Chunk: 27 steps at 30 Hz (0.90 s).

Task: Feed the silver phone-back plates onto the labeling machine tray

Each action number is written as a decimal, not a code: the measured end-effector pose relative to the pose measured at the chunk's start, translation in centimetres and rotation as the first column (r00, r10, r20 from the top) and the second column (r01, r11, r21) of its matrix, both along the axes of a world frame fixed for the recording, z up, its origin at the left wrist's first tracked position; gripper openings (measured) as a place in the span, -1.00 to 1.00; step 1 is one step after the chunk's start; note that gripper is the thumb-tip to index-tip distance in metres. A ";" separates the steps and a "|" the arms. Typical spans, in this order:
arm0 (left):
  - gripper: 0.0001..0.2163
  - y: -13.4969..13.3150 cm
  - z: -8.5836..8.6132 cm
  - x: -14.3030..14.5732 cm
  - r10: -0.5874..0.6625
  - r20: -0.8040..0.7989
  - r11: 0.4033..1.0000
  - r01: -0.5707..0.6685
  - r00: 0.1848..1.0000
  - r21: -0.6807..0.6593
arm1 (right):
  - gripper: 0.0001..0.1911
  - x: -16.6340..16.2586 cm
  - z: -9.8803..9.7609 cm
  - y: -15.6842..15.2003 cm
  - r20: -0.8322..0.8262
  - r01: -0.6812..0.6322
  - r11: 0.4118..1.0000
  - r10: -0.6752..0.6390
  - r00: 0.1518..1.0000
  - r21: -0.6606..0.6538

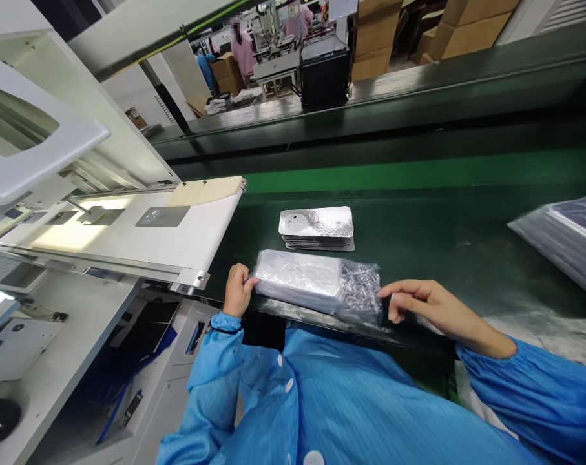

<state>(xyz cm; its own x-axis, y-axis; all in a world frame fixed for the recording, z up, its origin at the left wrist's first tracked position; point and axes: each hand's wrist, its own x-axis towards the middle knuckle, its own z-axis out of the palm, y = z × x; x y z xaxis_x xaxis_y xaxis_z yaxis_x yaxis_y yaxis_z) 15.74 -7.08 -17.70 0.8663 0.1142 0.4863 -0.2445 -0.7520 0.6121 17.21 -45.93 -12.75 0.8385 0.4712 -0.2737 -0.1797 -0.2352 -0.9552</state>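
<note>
A clear plastic bag [360, 290] with a stack of flat, pale rectangular sheets inside lies along the front edge of the dark green belt. Its right end is loose and crumpled. My left hand [238, 289] grips the bag's left end between thumb and fingers. At the crumpled end is my right hand [431, 305], its index fingertip touching the bag's edge, the other fingers bent, with a gap between index finger and thumb. Just behind the bag sits a neat stack of shiny silver plates [316, 225] with rounded corners and small holes at the left.
On the left, a machine's white conveyor [190, 242] carries grey plates [161, 217] and ends near my left hand. Another wrapped stack [574, 239] lies at the far right. Behind the belt stand a black crate [325, 77], cardboard boxes [377, 39] and people in pink.
</note>
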 end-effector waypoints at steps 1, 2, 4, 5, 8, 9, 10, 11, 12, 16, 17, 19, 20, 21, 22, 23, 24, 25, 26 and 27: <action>-0.67 0.1 0.0 -0.1 -0.011 0.002 1.000 0.010 1.000 0.009 | -0.33 0.2 -0.1 0.0 -0.040 0.020 0.999 -0.019 0.999 0.026; -0.67 0.2 0.1 -0.2 -0.020 0.005 1.000 0.020 1.000 0.017 | -0.31 0.3 -0.3 0.1 -0.068 0.047 0.998 -0.045 0.997 0.036; -0.68 0.3 0.2 -0.4 -0.035 0.007 0.999 0.035 0.999 0.032 | -0.32 0.5 -0.5 0.3 -0.088 0.085 0.996 -0.082 0.993 0.032; -0.70 0.3 0.3 -0.5 -0.041 0.007 0.998 0.041 0.999 0.037 | -0.33 0.6 -0.5 0.5 -0.089 0.094 0.995 -0.090 0.992 0.035; -0.78 0.5 0.4 -0.9 -0.059 0.001 0.997 0.059 0.998 0.051 | -0.35 0.6 -0.5 1.1 -0.101 0.132 0.986 -0.121 0.987 0.105; -0.82 0.7 0.5 -1.1 -0.067 -0.002 0.996 0.067 0.998 0.054 | -0.37 0.6 -0.5 1.3 -0.101 0.153 0.980 -0.141 0.985 0.128; -0.85 0.8 0.4 -1.3 -0.076 -0.003 0.996 0.076 0.997 0.052 | -0.40 0.6 -0.5 1.4 -0.095 0.171 0.975 -0.158 0.983 0.143; -0.86 1.0 0.4 -1.5 -0.088 -0.003 0.995 0.088 0.996 0.044 | -0.42 0.5 -0.5 1.5 -0.080 0.183 0.972 -0.173 0.982 0.149; -0.83 1.2 0.3 -1.7 -0.103 -0.004 0.994 0.103 0.995 0.027 | -0.44 0.5 -0.4 1.6 -0.060 0.192 0.970 -0.185 0.981 0.147; -0.79 1.8 -0.2 -2.0 -0.118 -0.004 0.991 0.117 0.993 -0.060 | -0.47 0.5 0.0 2.0 -0.025 0.246 0.960 -0.245 0.969 0.136; -0.80 2.0 -0.4 -1.9 -0.101 -0.007 0.993 0.101 0.995 -0.059 | -0.49 0.6 0.1 2.1 -0.022 0.261 0.956 -0.260 0.965 0.132; -0.83 2.4 -0.8 -1.7 -0.073 -0.006 0.995 0.073 0.997 -0.065 | -0.52 0.8 0.3 2.1 -0.004 0.278 0.953 -0.280 0.960 0.116; -0.83 2.5 -1.0 -1.7 -0.057 -0.005 0.996 0.057 0.998 -0.070 | -0.53 1.0 0.3 2.0 0.010 0.284 0.953 -0.287 0.958 0.104; -0.82 2.7 -1.2 -1.6 -0.041 -0.003 0.996 0.041 0.999 -0.077 | -0.53 1.2 0.2 1.8 0.023 0.296 0.950 -0.299 0.954 0.096; -0.81 2.7 -1.4 -1.6 -0.027 -0.003 0.996 0.027 1.000 -0.084 | -0.53 1.4 -0.1 1.5 0.032 0.308 0.947 -0.312 0.950 0.094; -0.80 2.6 -1.5 -1.7 -0.017 -0.004 0.996 0.017 1.000 -0.091 | -0.54 1.8 -0.5 1.0 0.041 0.318 0.943 -0.323 0.946 0.094; -0.80 2.5 -1.6 -1.7 -0.013 -0.007 0.995 0.012 1.000 -0.097 | -0.55 2.2 -1.0 0.5 0.047 0.320 0.943 -0.325 0.945 0.092; -0.81 2.2 -1.6 -1.8 -0.012 -0.013 0.995 0.011 1.000 -0.103 | -0.58 2.6 -1.6 -0.1 0.058 0.322 0.943 -0.327 0.943 0.089; -0.83 1.8 -1.6 -1.8 -0.014 -0.019 0.994 0.012 1.000 -0.109 | -0.59 3.1 -2.1 -0.7 0.080 0.321 0.944 -0.327 0.942 0.080; -0.86 1.4 -1.5 -1.8 -0.021 -0.029 0.993 0.018 0.999 -0.114 | -0.59 3.5 -2.5 -1.3 0.132 0.321 0.946 -0.325 0.937 0.046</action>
